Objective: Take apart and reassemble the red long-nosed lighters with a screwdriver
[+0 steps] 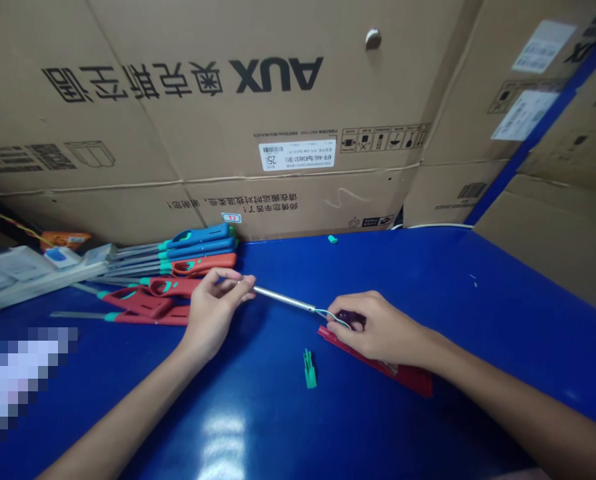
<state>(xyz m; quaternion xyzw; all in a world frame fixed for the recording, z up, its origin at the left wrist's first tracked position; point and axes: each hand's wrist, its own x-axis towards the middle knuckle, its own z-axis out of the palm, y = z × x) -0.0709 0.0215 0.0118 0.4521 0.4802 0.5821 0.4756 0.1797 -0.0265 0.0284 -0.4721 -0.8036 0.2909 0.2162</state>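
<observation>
Cardboard cartons (258,113) form the far wall behind a glossy blue table (428,293).

Head view: the left hand (215,303) pinches the far-left end of a thin metal tube (283,299) between thumb and fingertips. The right hand (378,327) is closed over the other end, where fine wires (331,315) leave the tube, and presses on a red handle shell (403,373) lying flat on the table near the right forearm. A loose green plastic piece (309,370) lies just near of the tube, apart from both hands.

Progress, judged: a stack of finished red and blue lighters (178,280) lies at far left, so several units appear complete. The unit in hand is only partly assembled; the tube is not yet seated in the shell, and the green piece remains unfitted.
</observation>
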